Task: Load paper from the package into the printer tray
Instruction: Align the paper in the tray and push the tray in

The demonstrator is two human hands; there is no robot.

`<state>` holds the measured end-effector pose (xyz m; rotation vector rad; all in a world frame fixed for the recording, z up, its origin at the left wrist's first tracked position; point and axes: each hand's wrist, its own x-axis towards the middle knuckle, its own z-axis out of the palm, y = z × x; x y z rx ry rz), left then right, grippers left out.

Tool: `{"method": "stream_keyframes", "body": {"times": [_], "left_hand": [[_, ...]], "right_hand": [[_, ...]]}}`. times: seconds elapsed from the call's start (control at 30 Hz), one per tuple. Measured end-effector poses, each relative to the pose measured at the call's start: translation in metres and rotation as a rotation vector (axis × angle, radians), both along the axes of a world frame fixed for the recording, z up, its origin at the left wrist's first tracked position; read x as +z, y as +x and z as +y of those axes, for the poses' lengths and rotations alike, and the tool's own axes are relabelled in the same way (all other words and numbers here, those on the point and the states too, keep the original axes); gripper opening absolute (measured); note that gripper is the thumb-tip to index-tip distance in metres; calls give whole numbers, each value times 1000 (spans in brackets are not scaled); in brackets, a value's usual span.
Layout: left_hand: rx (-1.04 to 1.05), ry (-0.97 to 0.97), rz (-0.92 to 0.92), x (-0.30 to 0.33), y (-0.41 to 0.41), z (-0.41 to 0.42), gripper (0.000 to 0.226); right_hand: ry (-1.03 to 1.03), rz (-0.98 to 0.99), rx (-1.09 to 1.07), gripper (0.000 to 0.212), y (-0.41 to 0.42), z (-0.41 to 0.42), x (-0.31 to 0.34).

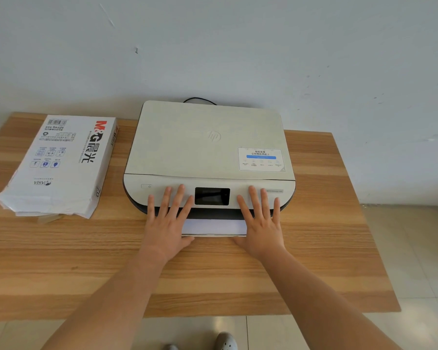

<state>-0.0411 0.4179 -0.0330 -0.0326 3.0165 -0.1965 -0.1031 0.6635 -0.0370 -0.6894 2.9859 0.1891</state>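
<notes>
Now both palms flat, fingers spread: left hand (168,218) and right hand (261,221) pressing on the printer's (208,147) front edge, either side of its dark screen (212,196), gripping nothing. Between them, white paper (214,227) lying in the tray (213,235), jutting from the front. Off left on the wooden table (314,248), well apart, the torn-open paper package (61,162).
</notes>
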Motion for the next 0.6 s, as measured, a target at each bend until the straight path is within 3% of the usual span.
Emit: {"method": "stream_keyframes", "body": {"times": [0.6], "left_hand": [[-36,49,55,-24,-5,-7,106]], "right_hand": [[-125,71,40,99,-8,3,-22]]}}
